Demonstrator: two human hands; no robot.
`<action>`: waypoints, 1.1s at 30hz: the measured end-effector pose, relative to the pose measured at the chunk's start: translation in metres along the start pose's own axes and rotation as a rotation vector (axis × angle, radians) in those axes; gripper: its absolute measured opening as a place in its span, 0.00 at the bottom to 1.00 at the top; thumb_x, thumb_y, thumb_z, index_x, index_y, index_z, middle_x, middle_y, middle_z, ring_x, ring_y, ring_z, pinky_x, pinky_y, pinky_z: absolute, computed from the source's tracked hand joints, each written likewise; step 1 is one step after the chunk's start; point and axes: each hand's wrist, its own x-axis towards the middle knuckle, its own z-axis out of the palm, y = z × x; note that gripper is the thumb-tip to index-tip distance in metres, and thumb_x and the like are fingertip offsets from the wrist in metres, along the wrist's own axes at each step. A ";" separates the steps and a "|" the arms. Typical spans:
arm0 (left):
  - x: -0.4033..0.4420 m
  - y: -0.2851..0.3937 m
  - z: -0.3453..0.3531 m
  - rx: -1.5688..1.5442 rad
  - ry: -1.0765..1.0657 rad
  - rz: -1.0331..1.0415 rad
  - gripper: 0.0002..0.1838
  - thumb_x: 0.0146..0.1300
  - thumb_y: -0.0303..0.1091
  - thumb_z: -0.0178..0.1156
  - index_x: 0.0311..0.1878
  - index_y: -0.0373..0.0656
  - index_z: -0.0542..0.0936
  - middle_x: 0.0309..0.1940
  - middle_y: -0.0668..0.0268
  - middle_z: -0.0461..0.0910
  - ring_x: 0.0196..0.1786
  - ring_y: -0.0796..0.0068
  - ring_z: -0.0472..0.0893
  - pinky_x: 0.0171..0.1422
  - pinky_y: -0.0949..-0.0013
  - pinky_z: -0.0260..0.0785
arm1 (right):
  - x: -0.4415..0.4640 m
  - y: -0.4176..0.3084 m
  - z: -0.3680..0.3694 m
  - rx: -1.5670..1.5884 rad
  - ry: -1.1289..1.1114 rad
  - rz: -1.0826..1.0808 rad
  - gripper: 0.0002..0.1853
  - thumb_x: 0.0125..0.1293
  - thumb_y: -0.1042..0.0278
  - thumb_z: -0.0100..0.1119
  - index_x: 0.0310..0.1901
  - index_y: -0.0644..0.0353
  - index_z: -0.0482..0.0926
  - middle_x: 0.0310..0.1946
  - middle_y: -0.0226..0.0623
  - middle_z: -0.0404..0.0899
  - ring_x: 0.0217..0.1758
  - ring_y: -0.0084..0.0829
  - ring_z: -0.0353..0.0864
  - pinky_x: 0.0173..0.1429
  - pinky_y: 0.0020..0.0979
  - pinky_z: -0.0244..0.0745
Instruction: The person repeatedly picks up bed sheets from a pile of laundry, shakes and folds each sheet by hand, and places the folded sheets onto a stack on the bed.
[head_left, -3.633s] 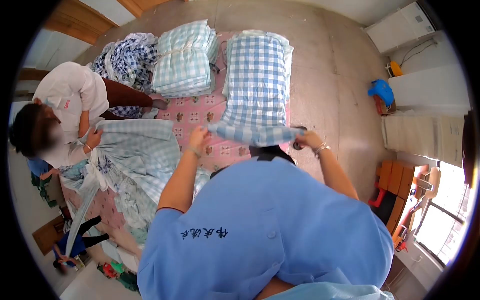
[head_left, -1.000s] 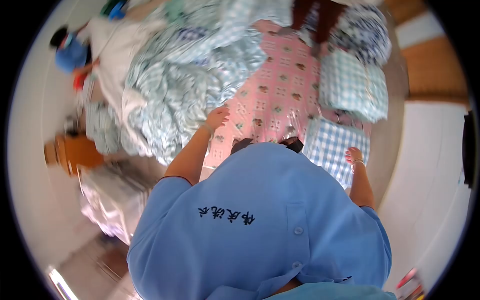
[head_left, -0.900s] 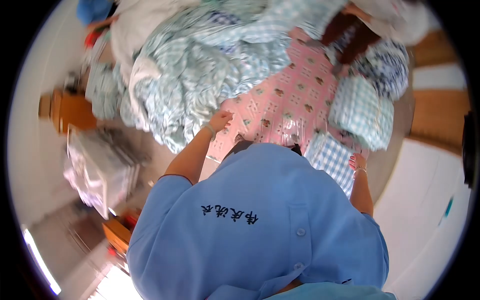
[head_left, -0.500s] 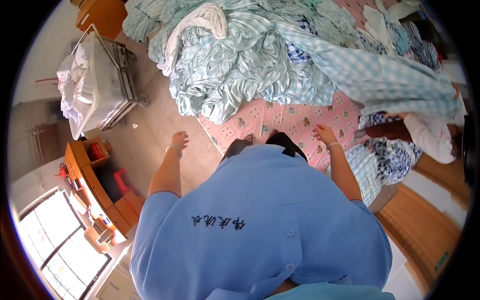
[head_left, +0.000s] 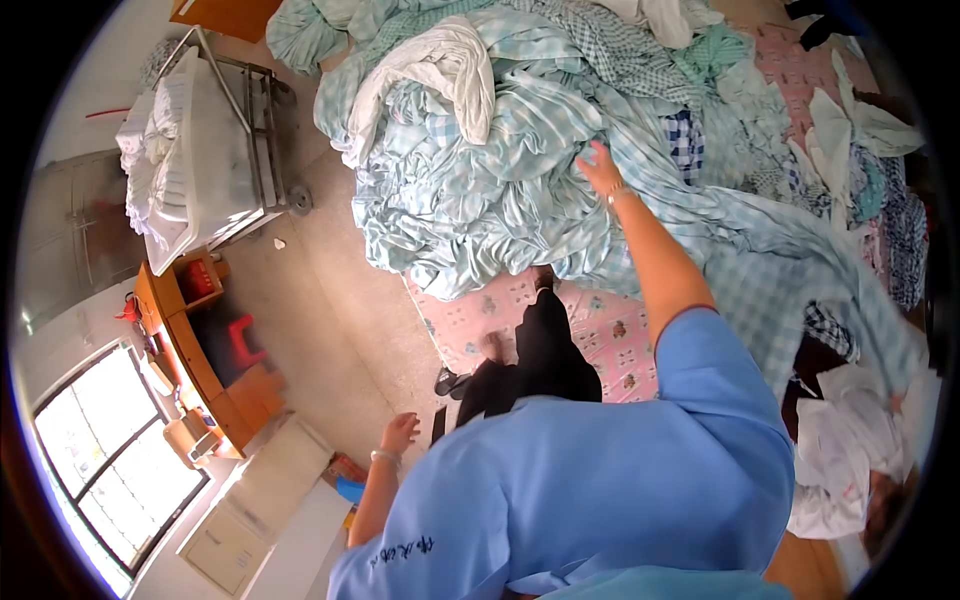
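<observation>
A big heap of pale green-and-white checked fabric (head_left: 450, 220) lies in front of me on a pink patterned sheet (head_left: 610, 340). My right hand (head_left: 600, 168) reaches out over the heap with fingers apart; whether it touches the cloth I cannot tell. A crumpled white cloth (head_left: 440, 70) rests on top of the heap, left of that hand. A wide length of light blue checked cloth (head_left: 760, 255) stretches from the heap toward the right. My left hand (head_left: 400, 432) hangs low at my side over the floor, fingers loosely apart, holding nothing.
A wheeled cart (head_left: 215, 160) with folded white linen stands at the left. Below it are a wooden desk (head_left: 185, 340), a red stool (head_left: 243, 340) and a window. Another person in a white top (head_left: 850, 440) is at the right edge. Black shoes (head_left: 450, 382) lie by the sheet.
My right hand has moved forward and up over the heap; my left hand has dropped back. One foot has stepped toward the heap. The checked cloth at the right now hangs lower.
</observation>
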 end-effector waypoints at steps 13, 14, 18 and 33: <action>-0.056 0.139 0.061 -0.032 0.067 0.062 0.17 0.62 0.39 0.50 0.51 0.42 0.70 0.41 0.66 0.76 0.39 0.79 0.75 0.41 0.77 0.66 | 0.200 0.045 0.056 -0.726 0.329 -0.020 0.06 0.55 0.61 0.53 0.30 0.48 0.78 0.33 0.35 0.76 0.37 0.45 0.74 0.40 0.41 0.72; -0.057 0.133 0.061 -0.031 0.075 0.064 0.17 0.62 0.39 0.50 0.51 0.42 0.70 0.41 0.66 0.76 0.39 0.79 0.75 0.41 0.77 0.66 | 0.203 0.047 0.055 -0.769 0.288 -0.017 0.06 0.55 0.61 0.52 0.31 0.47 0.78 0.34 0.35 0.76 0.39 0.45 0.73 0.40 0.41 0.72; -0.044 0.124 0.055 0.095 0.045 -0.007 0.16 0.62 0.39 0.50 0.50 0.42 0.71 0.39 0.67 0.77 0.38 0.80 0.75 0.39 0.77 0.66 | 0.225 0.053 0.059 -0.578 0.263 -0.033 0.08 0.58 0.60 0.50 0.35 0.52 0.75 0.31 0.41 0.76 0.37 0.43 0.75 0.39 0.40 0.70; -0.033 0.199 0.024 0.093 -0.030 0.511 0.15 0.61 0.37 0.51 0.49 0.42 0.73 0.39 0.65 0.77 0.39 0.76 0.76 0.43 0.74 0.68 | -0.054 -0.135 0.009 -0.556 -0.390 -0.218 0.22 0.46 0.45 0.58 0.30 0.58 0.74 0.27 0.42 0.77 0.32 0.41 0.76 0.36 0.36 0.69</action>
